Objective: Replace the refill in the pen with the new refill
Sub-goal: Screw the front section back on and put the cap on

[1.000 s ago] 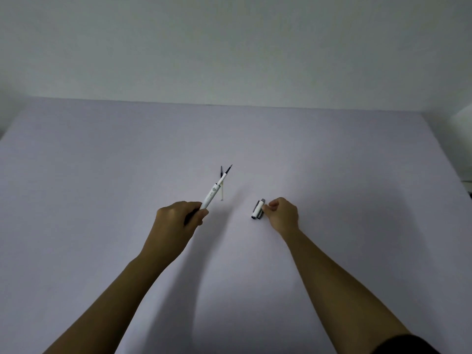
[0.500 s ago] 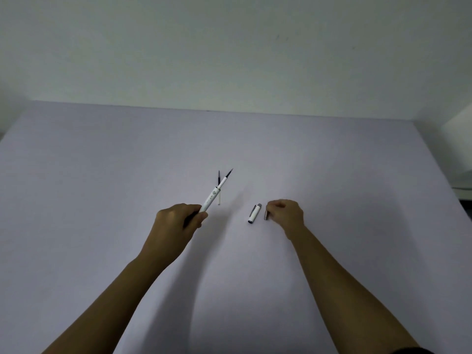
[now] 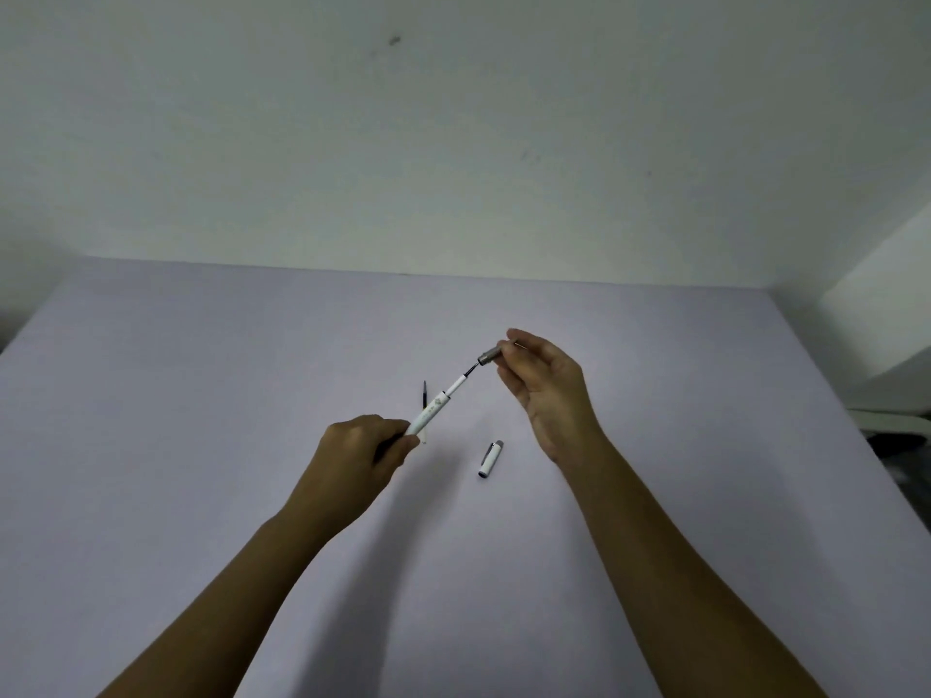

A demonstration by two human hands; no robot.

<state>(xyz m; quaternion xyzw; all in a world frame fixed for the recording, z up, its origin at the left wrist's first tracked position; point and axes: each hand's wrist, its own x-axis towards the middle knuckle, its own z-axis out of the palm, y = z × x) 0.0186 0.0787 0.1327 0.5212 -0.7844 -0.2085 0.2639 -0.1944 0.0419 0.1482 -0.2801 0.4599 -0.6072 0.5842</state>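
Observation:
My left hand grips the lower end of a white pen barrel, which points up and to the right with a dark refill tip sticking out of its top. My right hand pinches a small grey tip piece between thumb and fingers, right at the end of that refill tip. A second thin refill lies on the table behind the barrel, partly hidden by it. The white pen cap lies on the table between my hands.
The work surface is a pale lilac table against a white wall. Dark objects sit beyond the table's right edge.
My right hand left the cap on the table, picked up the grey tip piece and rose to the pen's tip. My left hand kept holding the barrel.

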